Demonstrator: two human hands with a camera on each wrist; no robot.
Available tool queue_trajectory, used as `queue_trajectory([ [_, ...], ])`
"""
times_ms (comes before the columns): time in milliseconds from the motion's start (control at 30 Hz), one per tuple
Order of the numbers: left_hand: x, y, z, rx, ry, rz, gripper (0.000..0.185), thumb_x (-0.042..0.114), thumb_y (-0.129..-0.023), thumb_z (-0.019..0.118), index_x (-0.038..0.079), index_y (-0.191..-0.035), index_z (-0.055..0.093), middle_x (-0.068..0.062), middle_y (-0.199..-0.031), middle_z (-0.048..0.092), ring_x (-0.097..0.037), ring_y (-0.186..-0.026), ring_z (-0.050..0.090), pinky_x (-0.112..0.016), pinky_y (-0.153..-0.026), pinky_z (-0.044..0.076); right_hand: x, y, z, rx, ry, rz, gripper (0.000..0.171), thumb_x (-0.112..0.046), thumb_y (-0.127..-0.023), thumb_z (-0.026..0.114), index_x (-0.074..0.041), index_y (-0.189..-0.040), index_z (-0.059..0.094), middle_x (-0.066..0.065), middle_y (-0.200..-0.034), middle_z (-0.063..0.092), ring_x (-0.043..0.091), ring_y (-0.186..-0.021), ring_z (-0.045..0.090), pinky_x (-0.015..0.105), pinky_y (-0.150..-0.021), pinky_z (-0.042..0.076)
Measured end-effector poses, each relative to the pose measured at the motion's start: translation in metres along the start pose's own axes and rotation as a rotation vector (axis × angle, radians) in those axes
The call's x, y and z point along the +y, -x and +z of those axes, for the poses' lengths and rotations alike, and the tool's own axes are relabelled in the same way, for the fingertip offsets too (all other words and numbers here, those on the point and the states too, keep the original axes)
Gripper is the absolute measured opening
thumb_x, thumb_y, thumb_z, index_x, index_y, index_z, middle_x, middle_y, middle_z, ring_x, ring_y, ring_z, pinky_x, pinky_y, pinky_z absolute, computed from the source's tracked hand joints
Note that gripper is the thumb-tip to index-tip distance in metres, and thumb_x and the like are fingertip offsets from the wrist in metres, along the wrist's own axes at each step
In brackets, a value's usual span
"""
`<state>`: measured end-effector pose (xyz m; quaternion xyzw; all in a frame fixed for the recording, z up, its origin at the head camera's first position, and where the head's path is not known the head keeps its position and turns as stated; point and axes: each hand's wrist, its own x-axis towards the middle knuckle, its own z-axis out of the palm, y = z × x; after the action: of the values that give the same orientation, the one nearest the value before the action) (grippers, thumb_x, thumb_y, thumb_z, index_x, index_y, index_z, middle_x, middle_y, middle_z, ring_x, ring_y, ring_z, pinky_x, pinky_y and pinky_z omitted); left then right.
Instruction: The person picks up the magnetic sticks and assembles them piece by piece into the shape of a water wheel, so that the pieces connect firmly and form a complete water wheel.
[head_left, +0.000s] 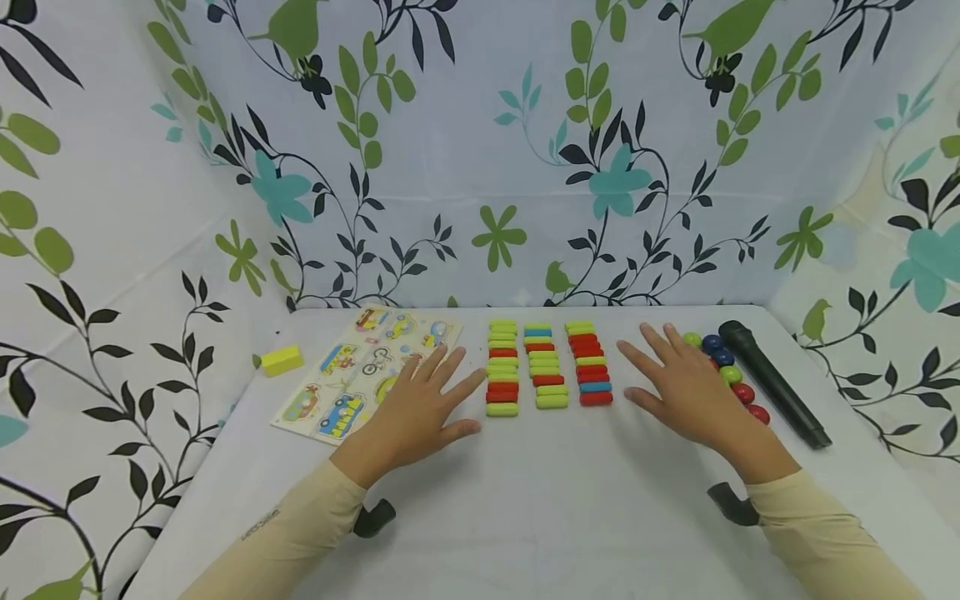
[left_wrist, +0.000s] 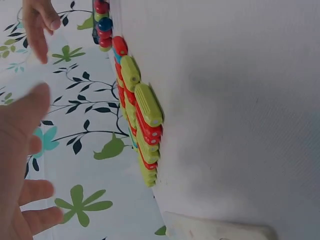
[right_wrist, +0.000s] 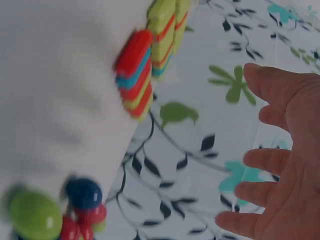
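Three columns of small ridged blocks in lime, red and blue lie at the middle of the white table: a left column [head_left: 502,364], a middle column [head_left: 544,362] and a right column [head_left: 592,371]. My left hand [head_left: 416,417] hovers just left of the blocks, fingers spread and holding nothing, overlapping the picture board in the head view. On the other side, my right hand [head_left: 693,396] is raised with its fingers apart, between the right column and some coloured balls [head_left: 742,393]. Both wrist views show empty palms, the left hand [left_wrist: 20,150] and the right hand [right_wrist: 295,165].
A wooden picture puzzle board [head_left: 300,421] lies at the left, with a yellow block [head_left: 281,361] beyond its left edge. At the right, a black microphone [head_left: 776,387] lies alongside the balls. A leaf-patterned cloth [head_left: 450,183] hangs behind the table [head_left: 540,517].
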<state>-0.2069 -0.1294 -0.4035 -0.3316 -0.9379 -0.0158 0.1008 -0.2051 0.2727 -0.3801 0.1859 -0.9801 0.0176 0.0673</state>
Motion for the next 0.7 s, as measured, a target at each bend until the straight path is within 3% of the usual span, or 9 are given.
queue_trajectory([
  [133,0.007,0.02,-0.005,0.045,0.068,0.007,0.055,0.047,-0.096,0.067,0.023,-0.145,0.058,-0.007,-0.139,0.062,-0.027,-0.127,0.059,-0.047,-0.101,0.051,0.03,0.012,-0.008,-0.03,-0.033,0.062,0.065,-0.035,-0.095,0.072,-0.01,-0.15,0.049,0.024,-0.143,0.053,0.046,-0.128,0.051,0.067,-0.097,0.046],
  [200,0.01,0.032,-0.005,0.061,0.109,0.004,0.045,0.042,-0.095,0.071,0.02,-0.135,0.066,-0.002,-0.122,0.07,-0.02,-0.11,0.067,-0.04,-0.088,0.057,0.043,0.018,-0.007,-0.069,-0.055,0.076,0.057,-0.031,-0.094,0.073,-0.006,-0.142,0.057,0.021,-0.127,0.064,0.041,-0.115,0.06,0.063,-0.09,0.052],
  [300,0.014,0.045,0.0,0.06,0.141,0.001,0.038,0.039,-0.094,0.072,0.019,-0.127,0.071,0.003,-0.108,0.072,-0.014,-0.097,0.067,-0.033,-0.078,0.057,0.058,0.03,0.0,-0.172,-0.072,0.055,0.042,-0.027,-0.091,0.077,-0.005,-0.126,0.068,0.011,-0.106,0.071,0.031,-0.095,0.067,0.056,-0.079,0.056],
  [433,0.016,0.051,0.008,0.064,0.16,-0.001,0.036,0.038,-0.094,0.073,0.019,-0.124,0.072,0.005,-0.106,0.071,-0.012,-0.096,0.066,-0.031,-0.078,0.057,0.065,0.044,0.015,-0.287,-0.074,0.057,0.038,-0.024,-0.085,0.08,-0.009,-0.119,0.071,0.006,-0.103,0.073,0.027,-0.091,0.066,0.054,-0.077,0.057],
  [567,0.017,0.049,0.013,0.08,0.18,0.007,0.035,0.037,-0.093,0.074,0.02,-0.124,0.072,0.005,-0.106,0.072,-0.011,-0.096,0.067,-0.03,-0.076,0.057,0.066,0.052,0.029,-0.275,-0.023,0.06,0.046,-0.021,-0.082,0.083,-0.006,-0.123,0.07,0.011,-0.107,0.073,0.032,-0.095,0.067,0.055,-0.08,0.057],
  [700,0.02,0.045,0.016,0.081,0.197,0.027,0.034,0.037,-0.094,0.073,0.02,-0.123,0.073,0.005,-0.107,0.073,-0.011,-0.096,0.068,-0.031,-0.074,0.057,0.067,0.056,0.038,-0.218,0.026,0.052,0.041,-0.015,-0.081,0.082,-0.005,-0.118,0.07,0.008,-0.095,0.071,0.027,-0.084,0.066,0.052,-0.073,0.058],
])
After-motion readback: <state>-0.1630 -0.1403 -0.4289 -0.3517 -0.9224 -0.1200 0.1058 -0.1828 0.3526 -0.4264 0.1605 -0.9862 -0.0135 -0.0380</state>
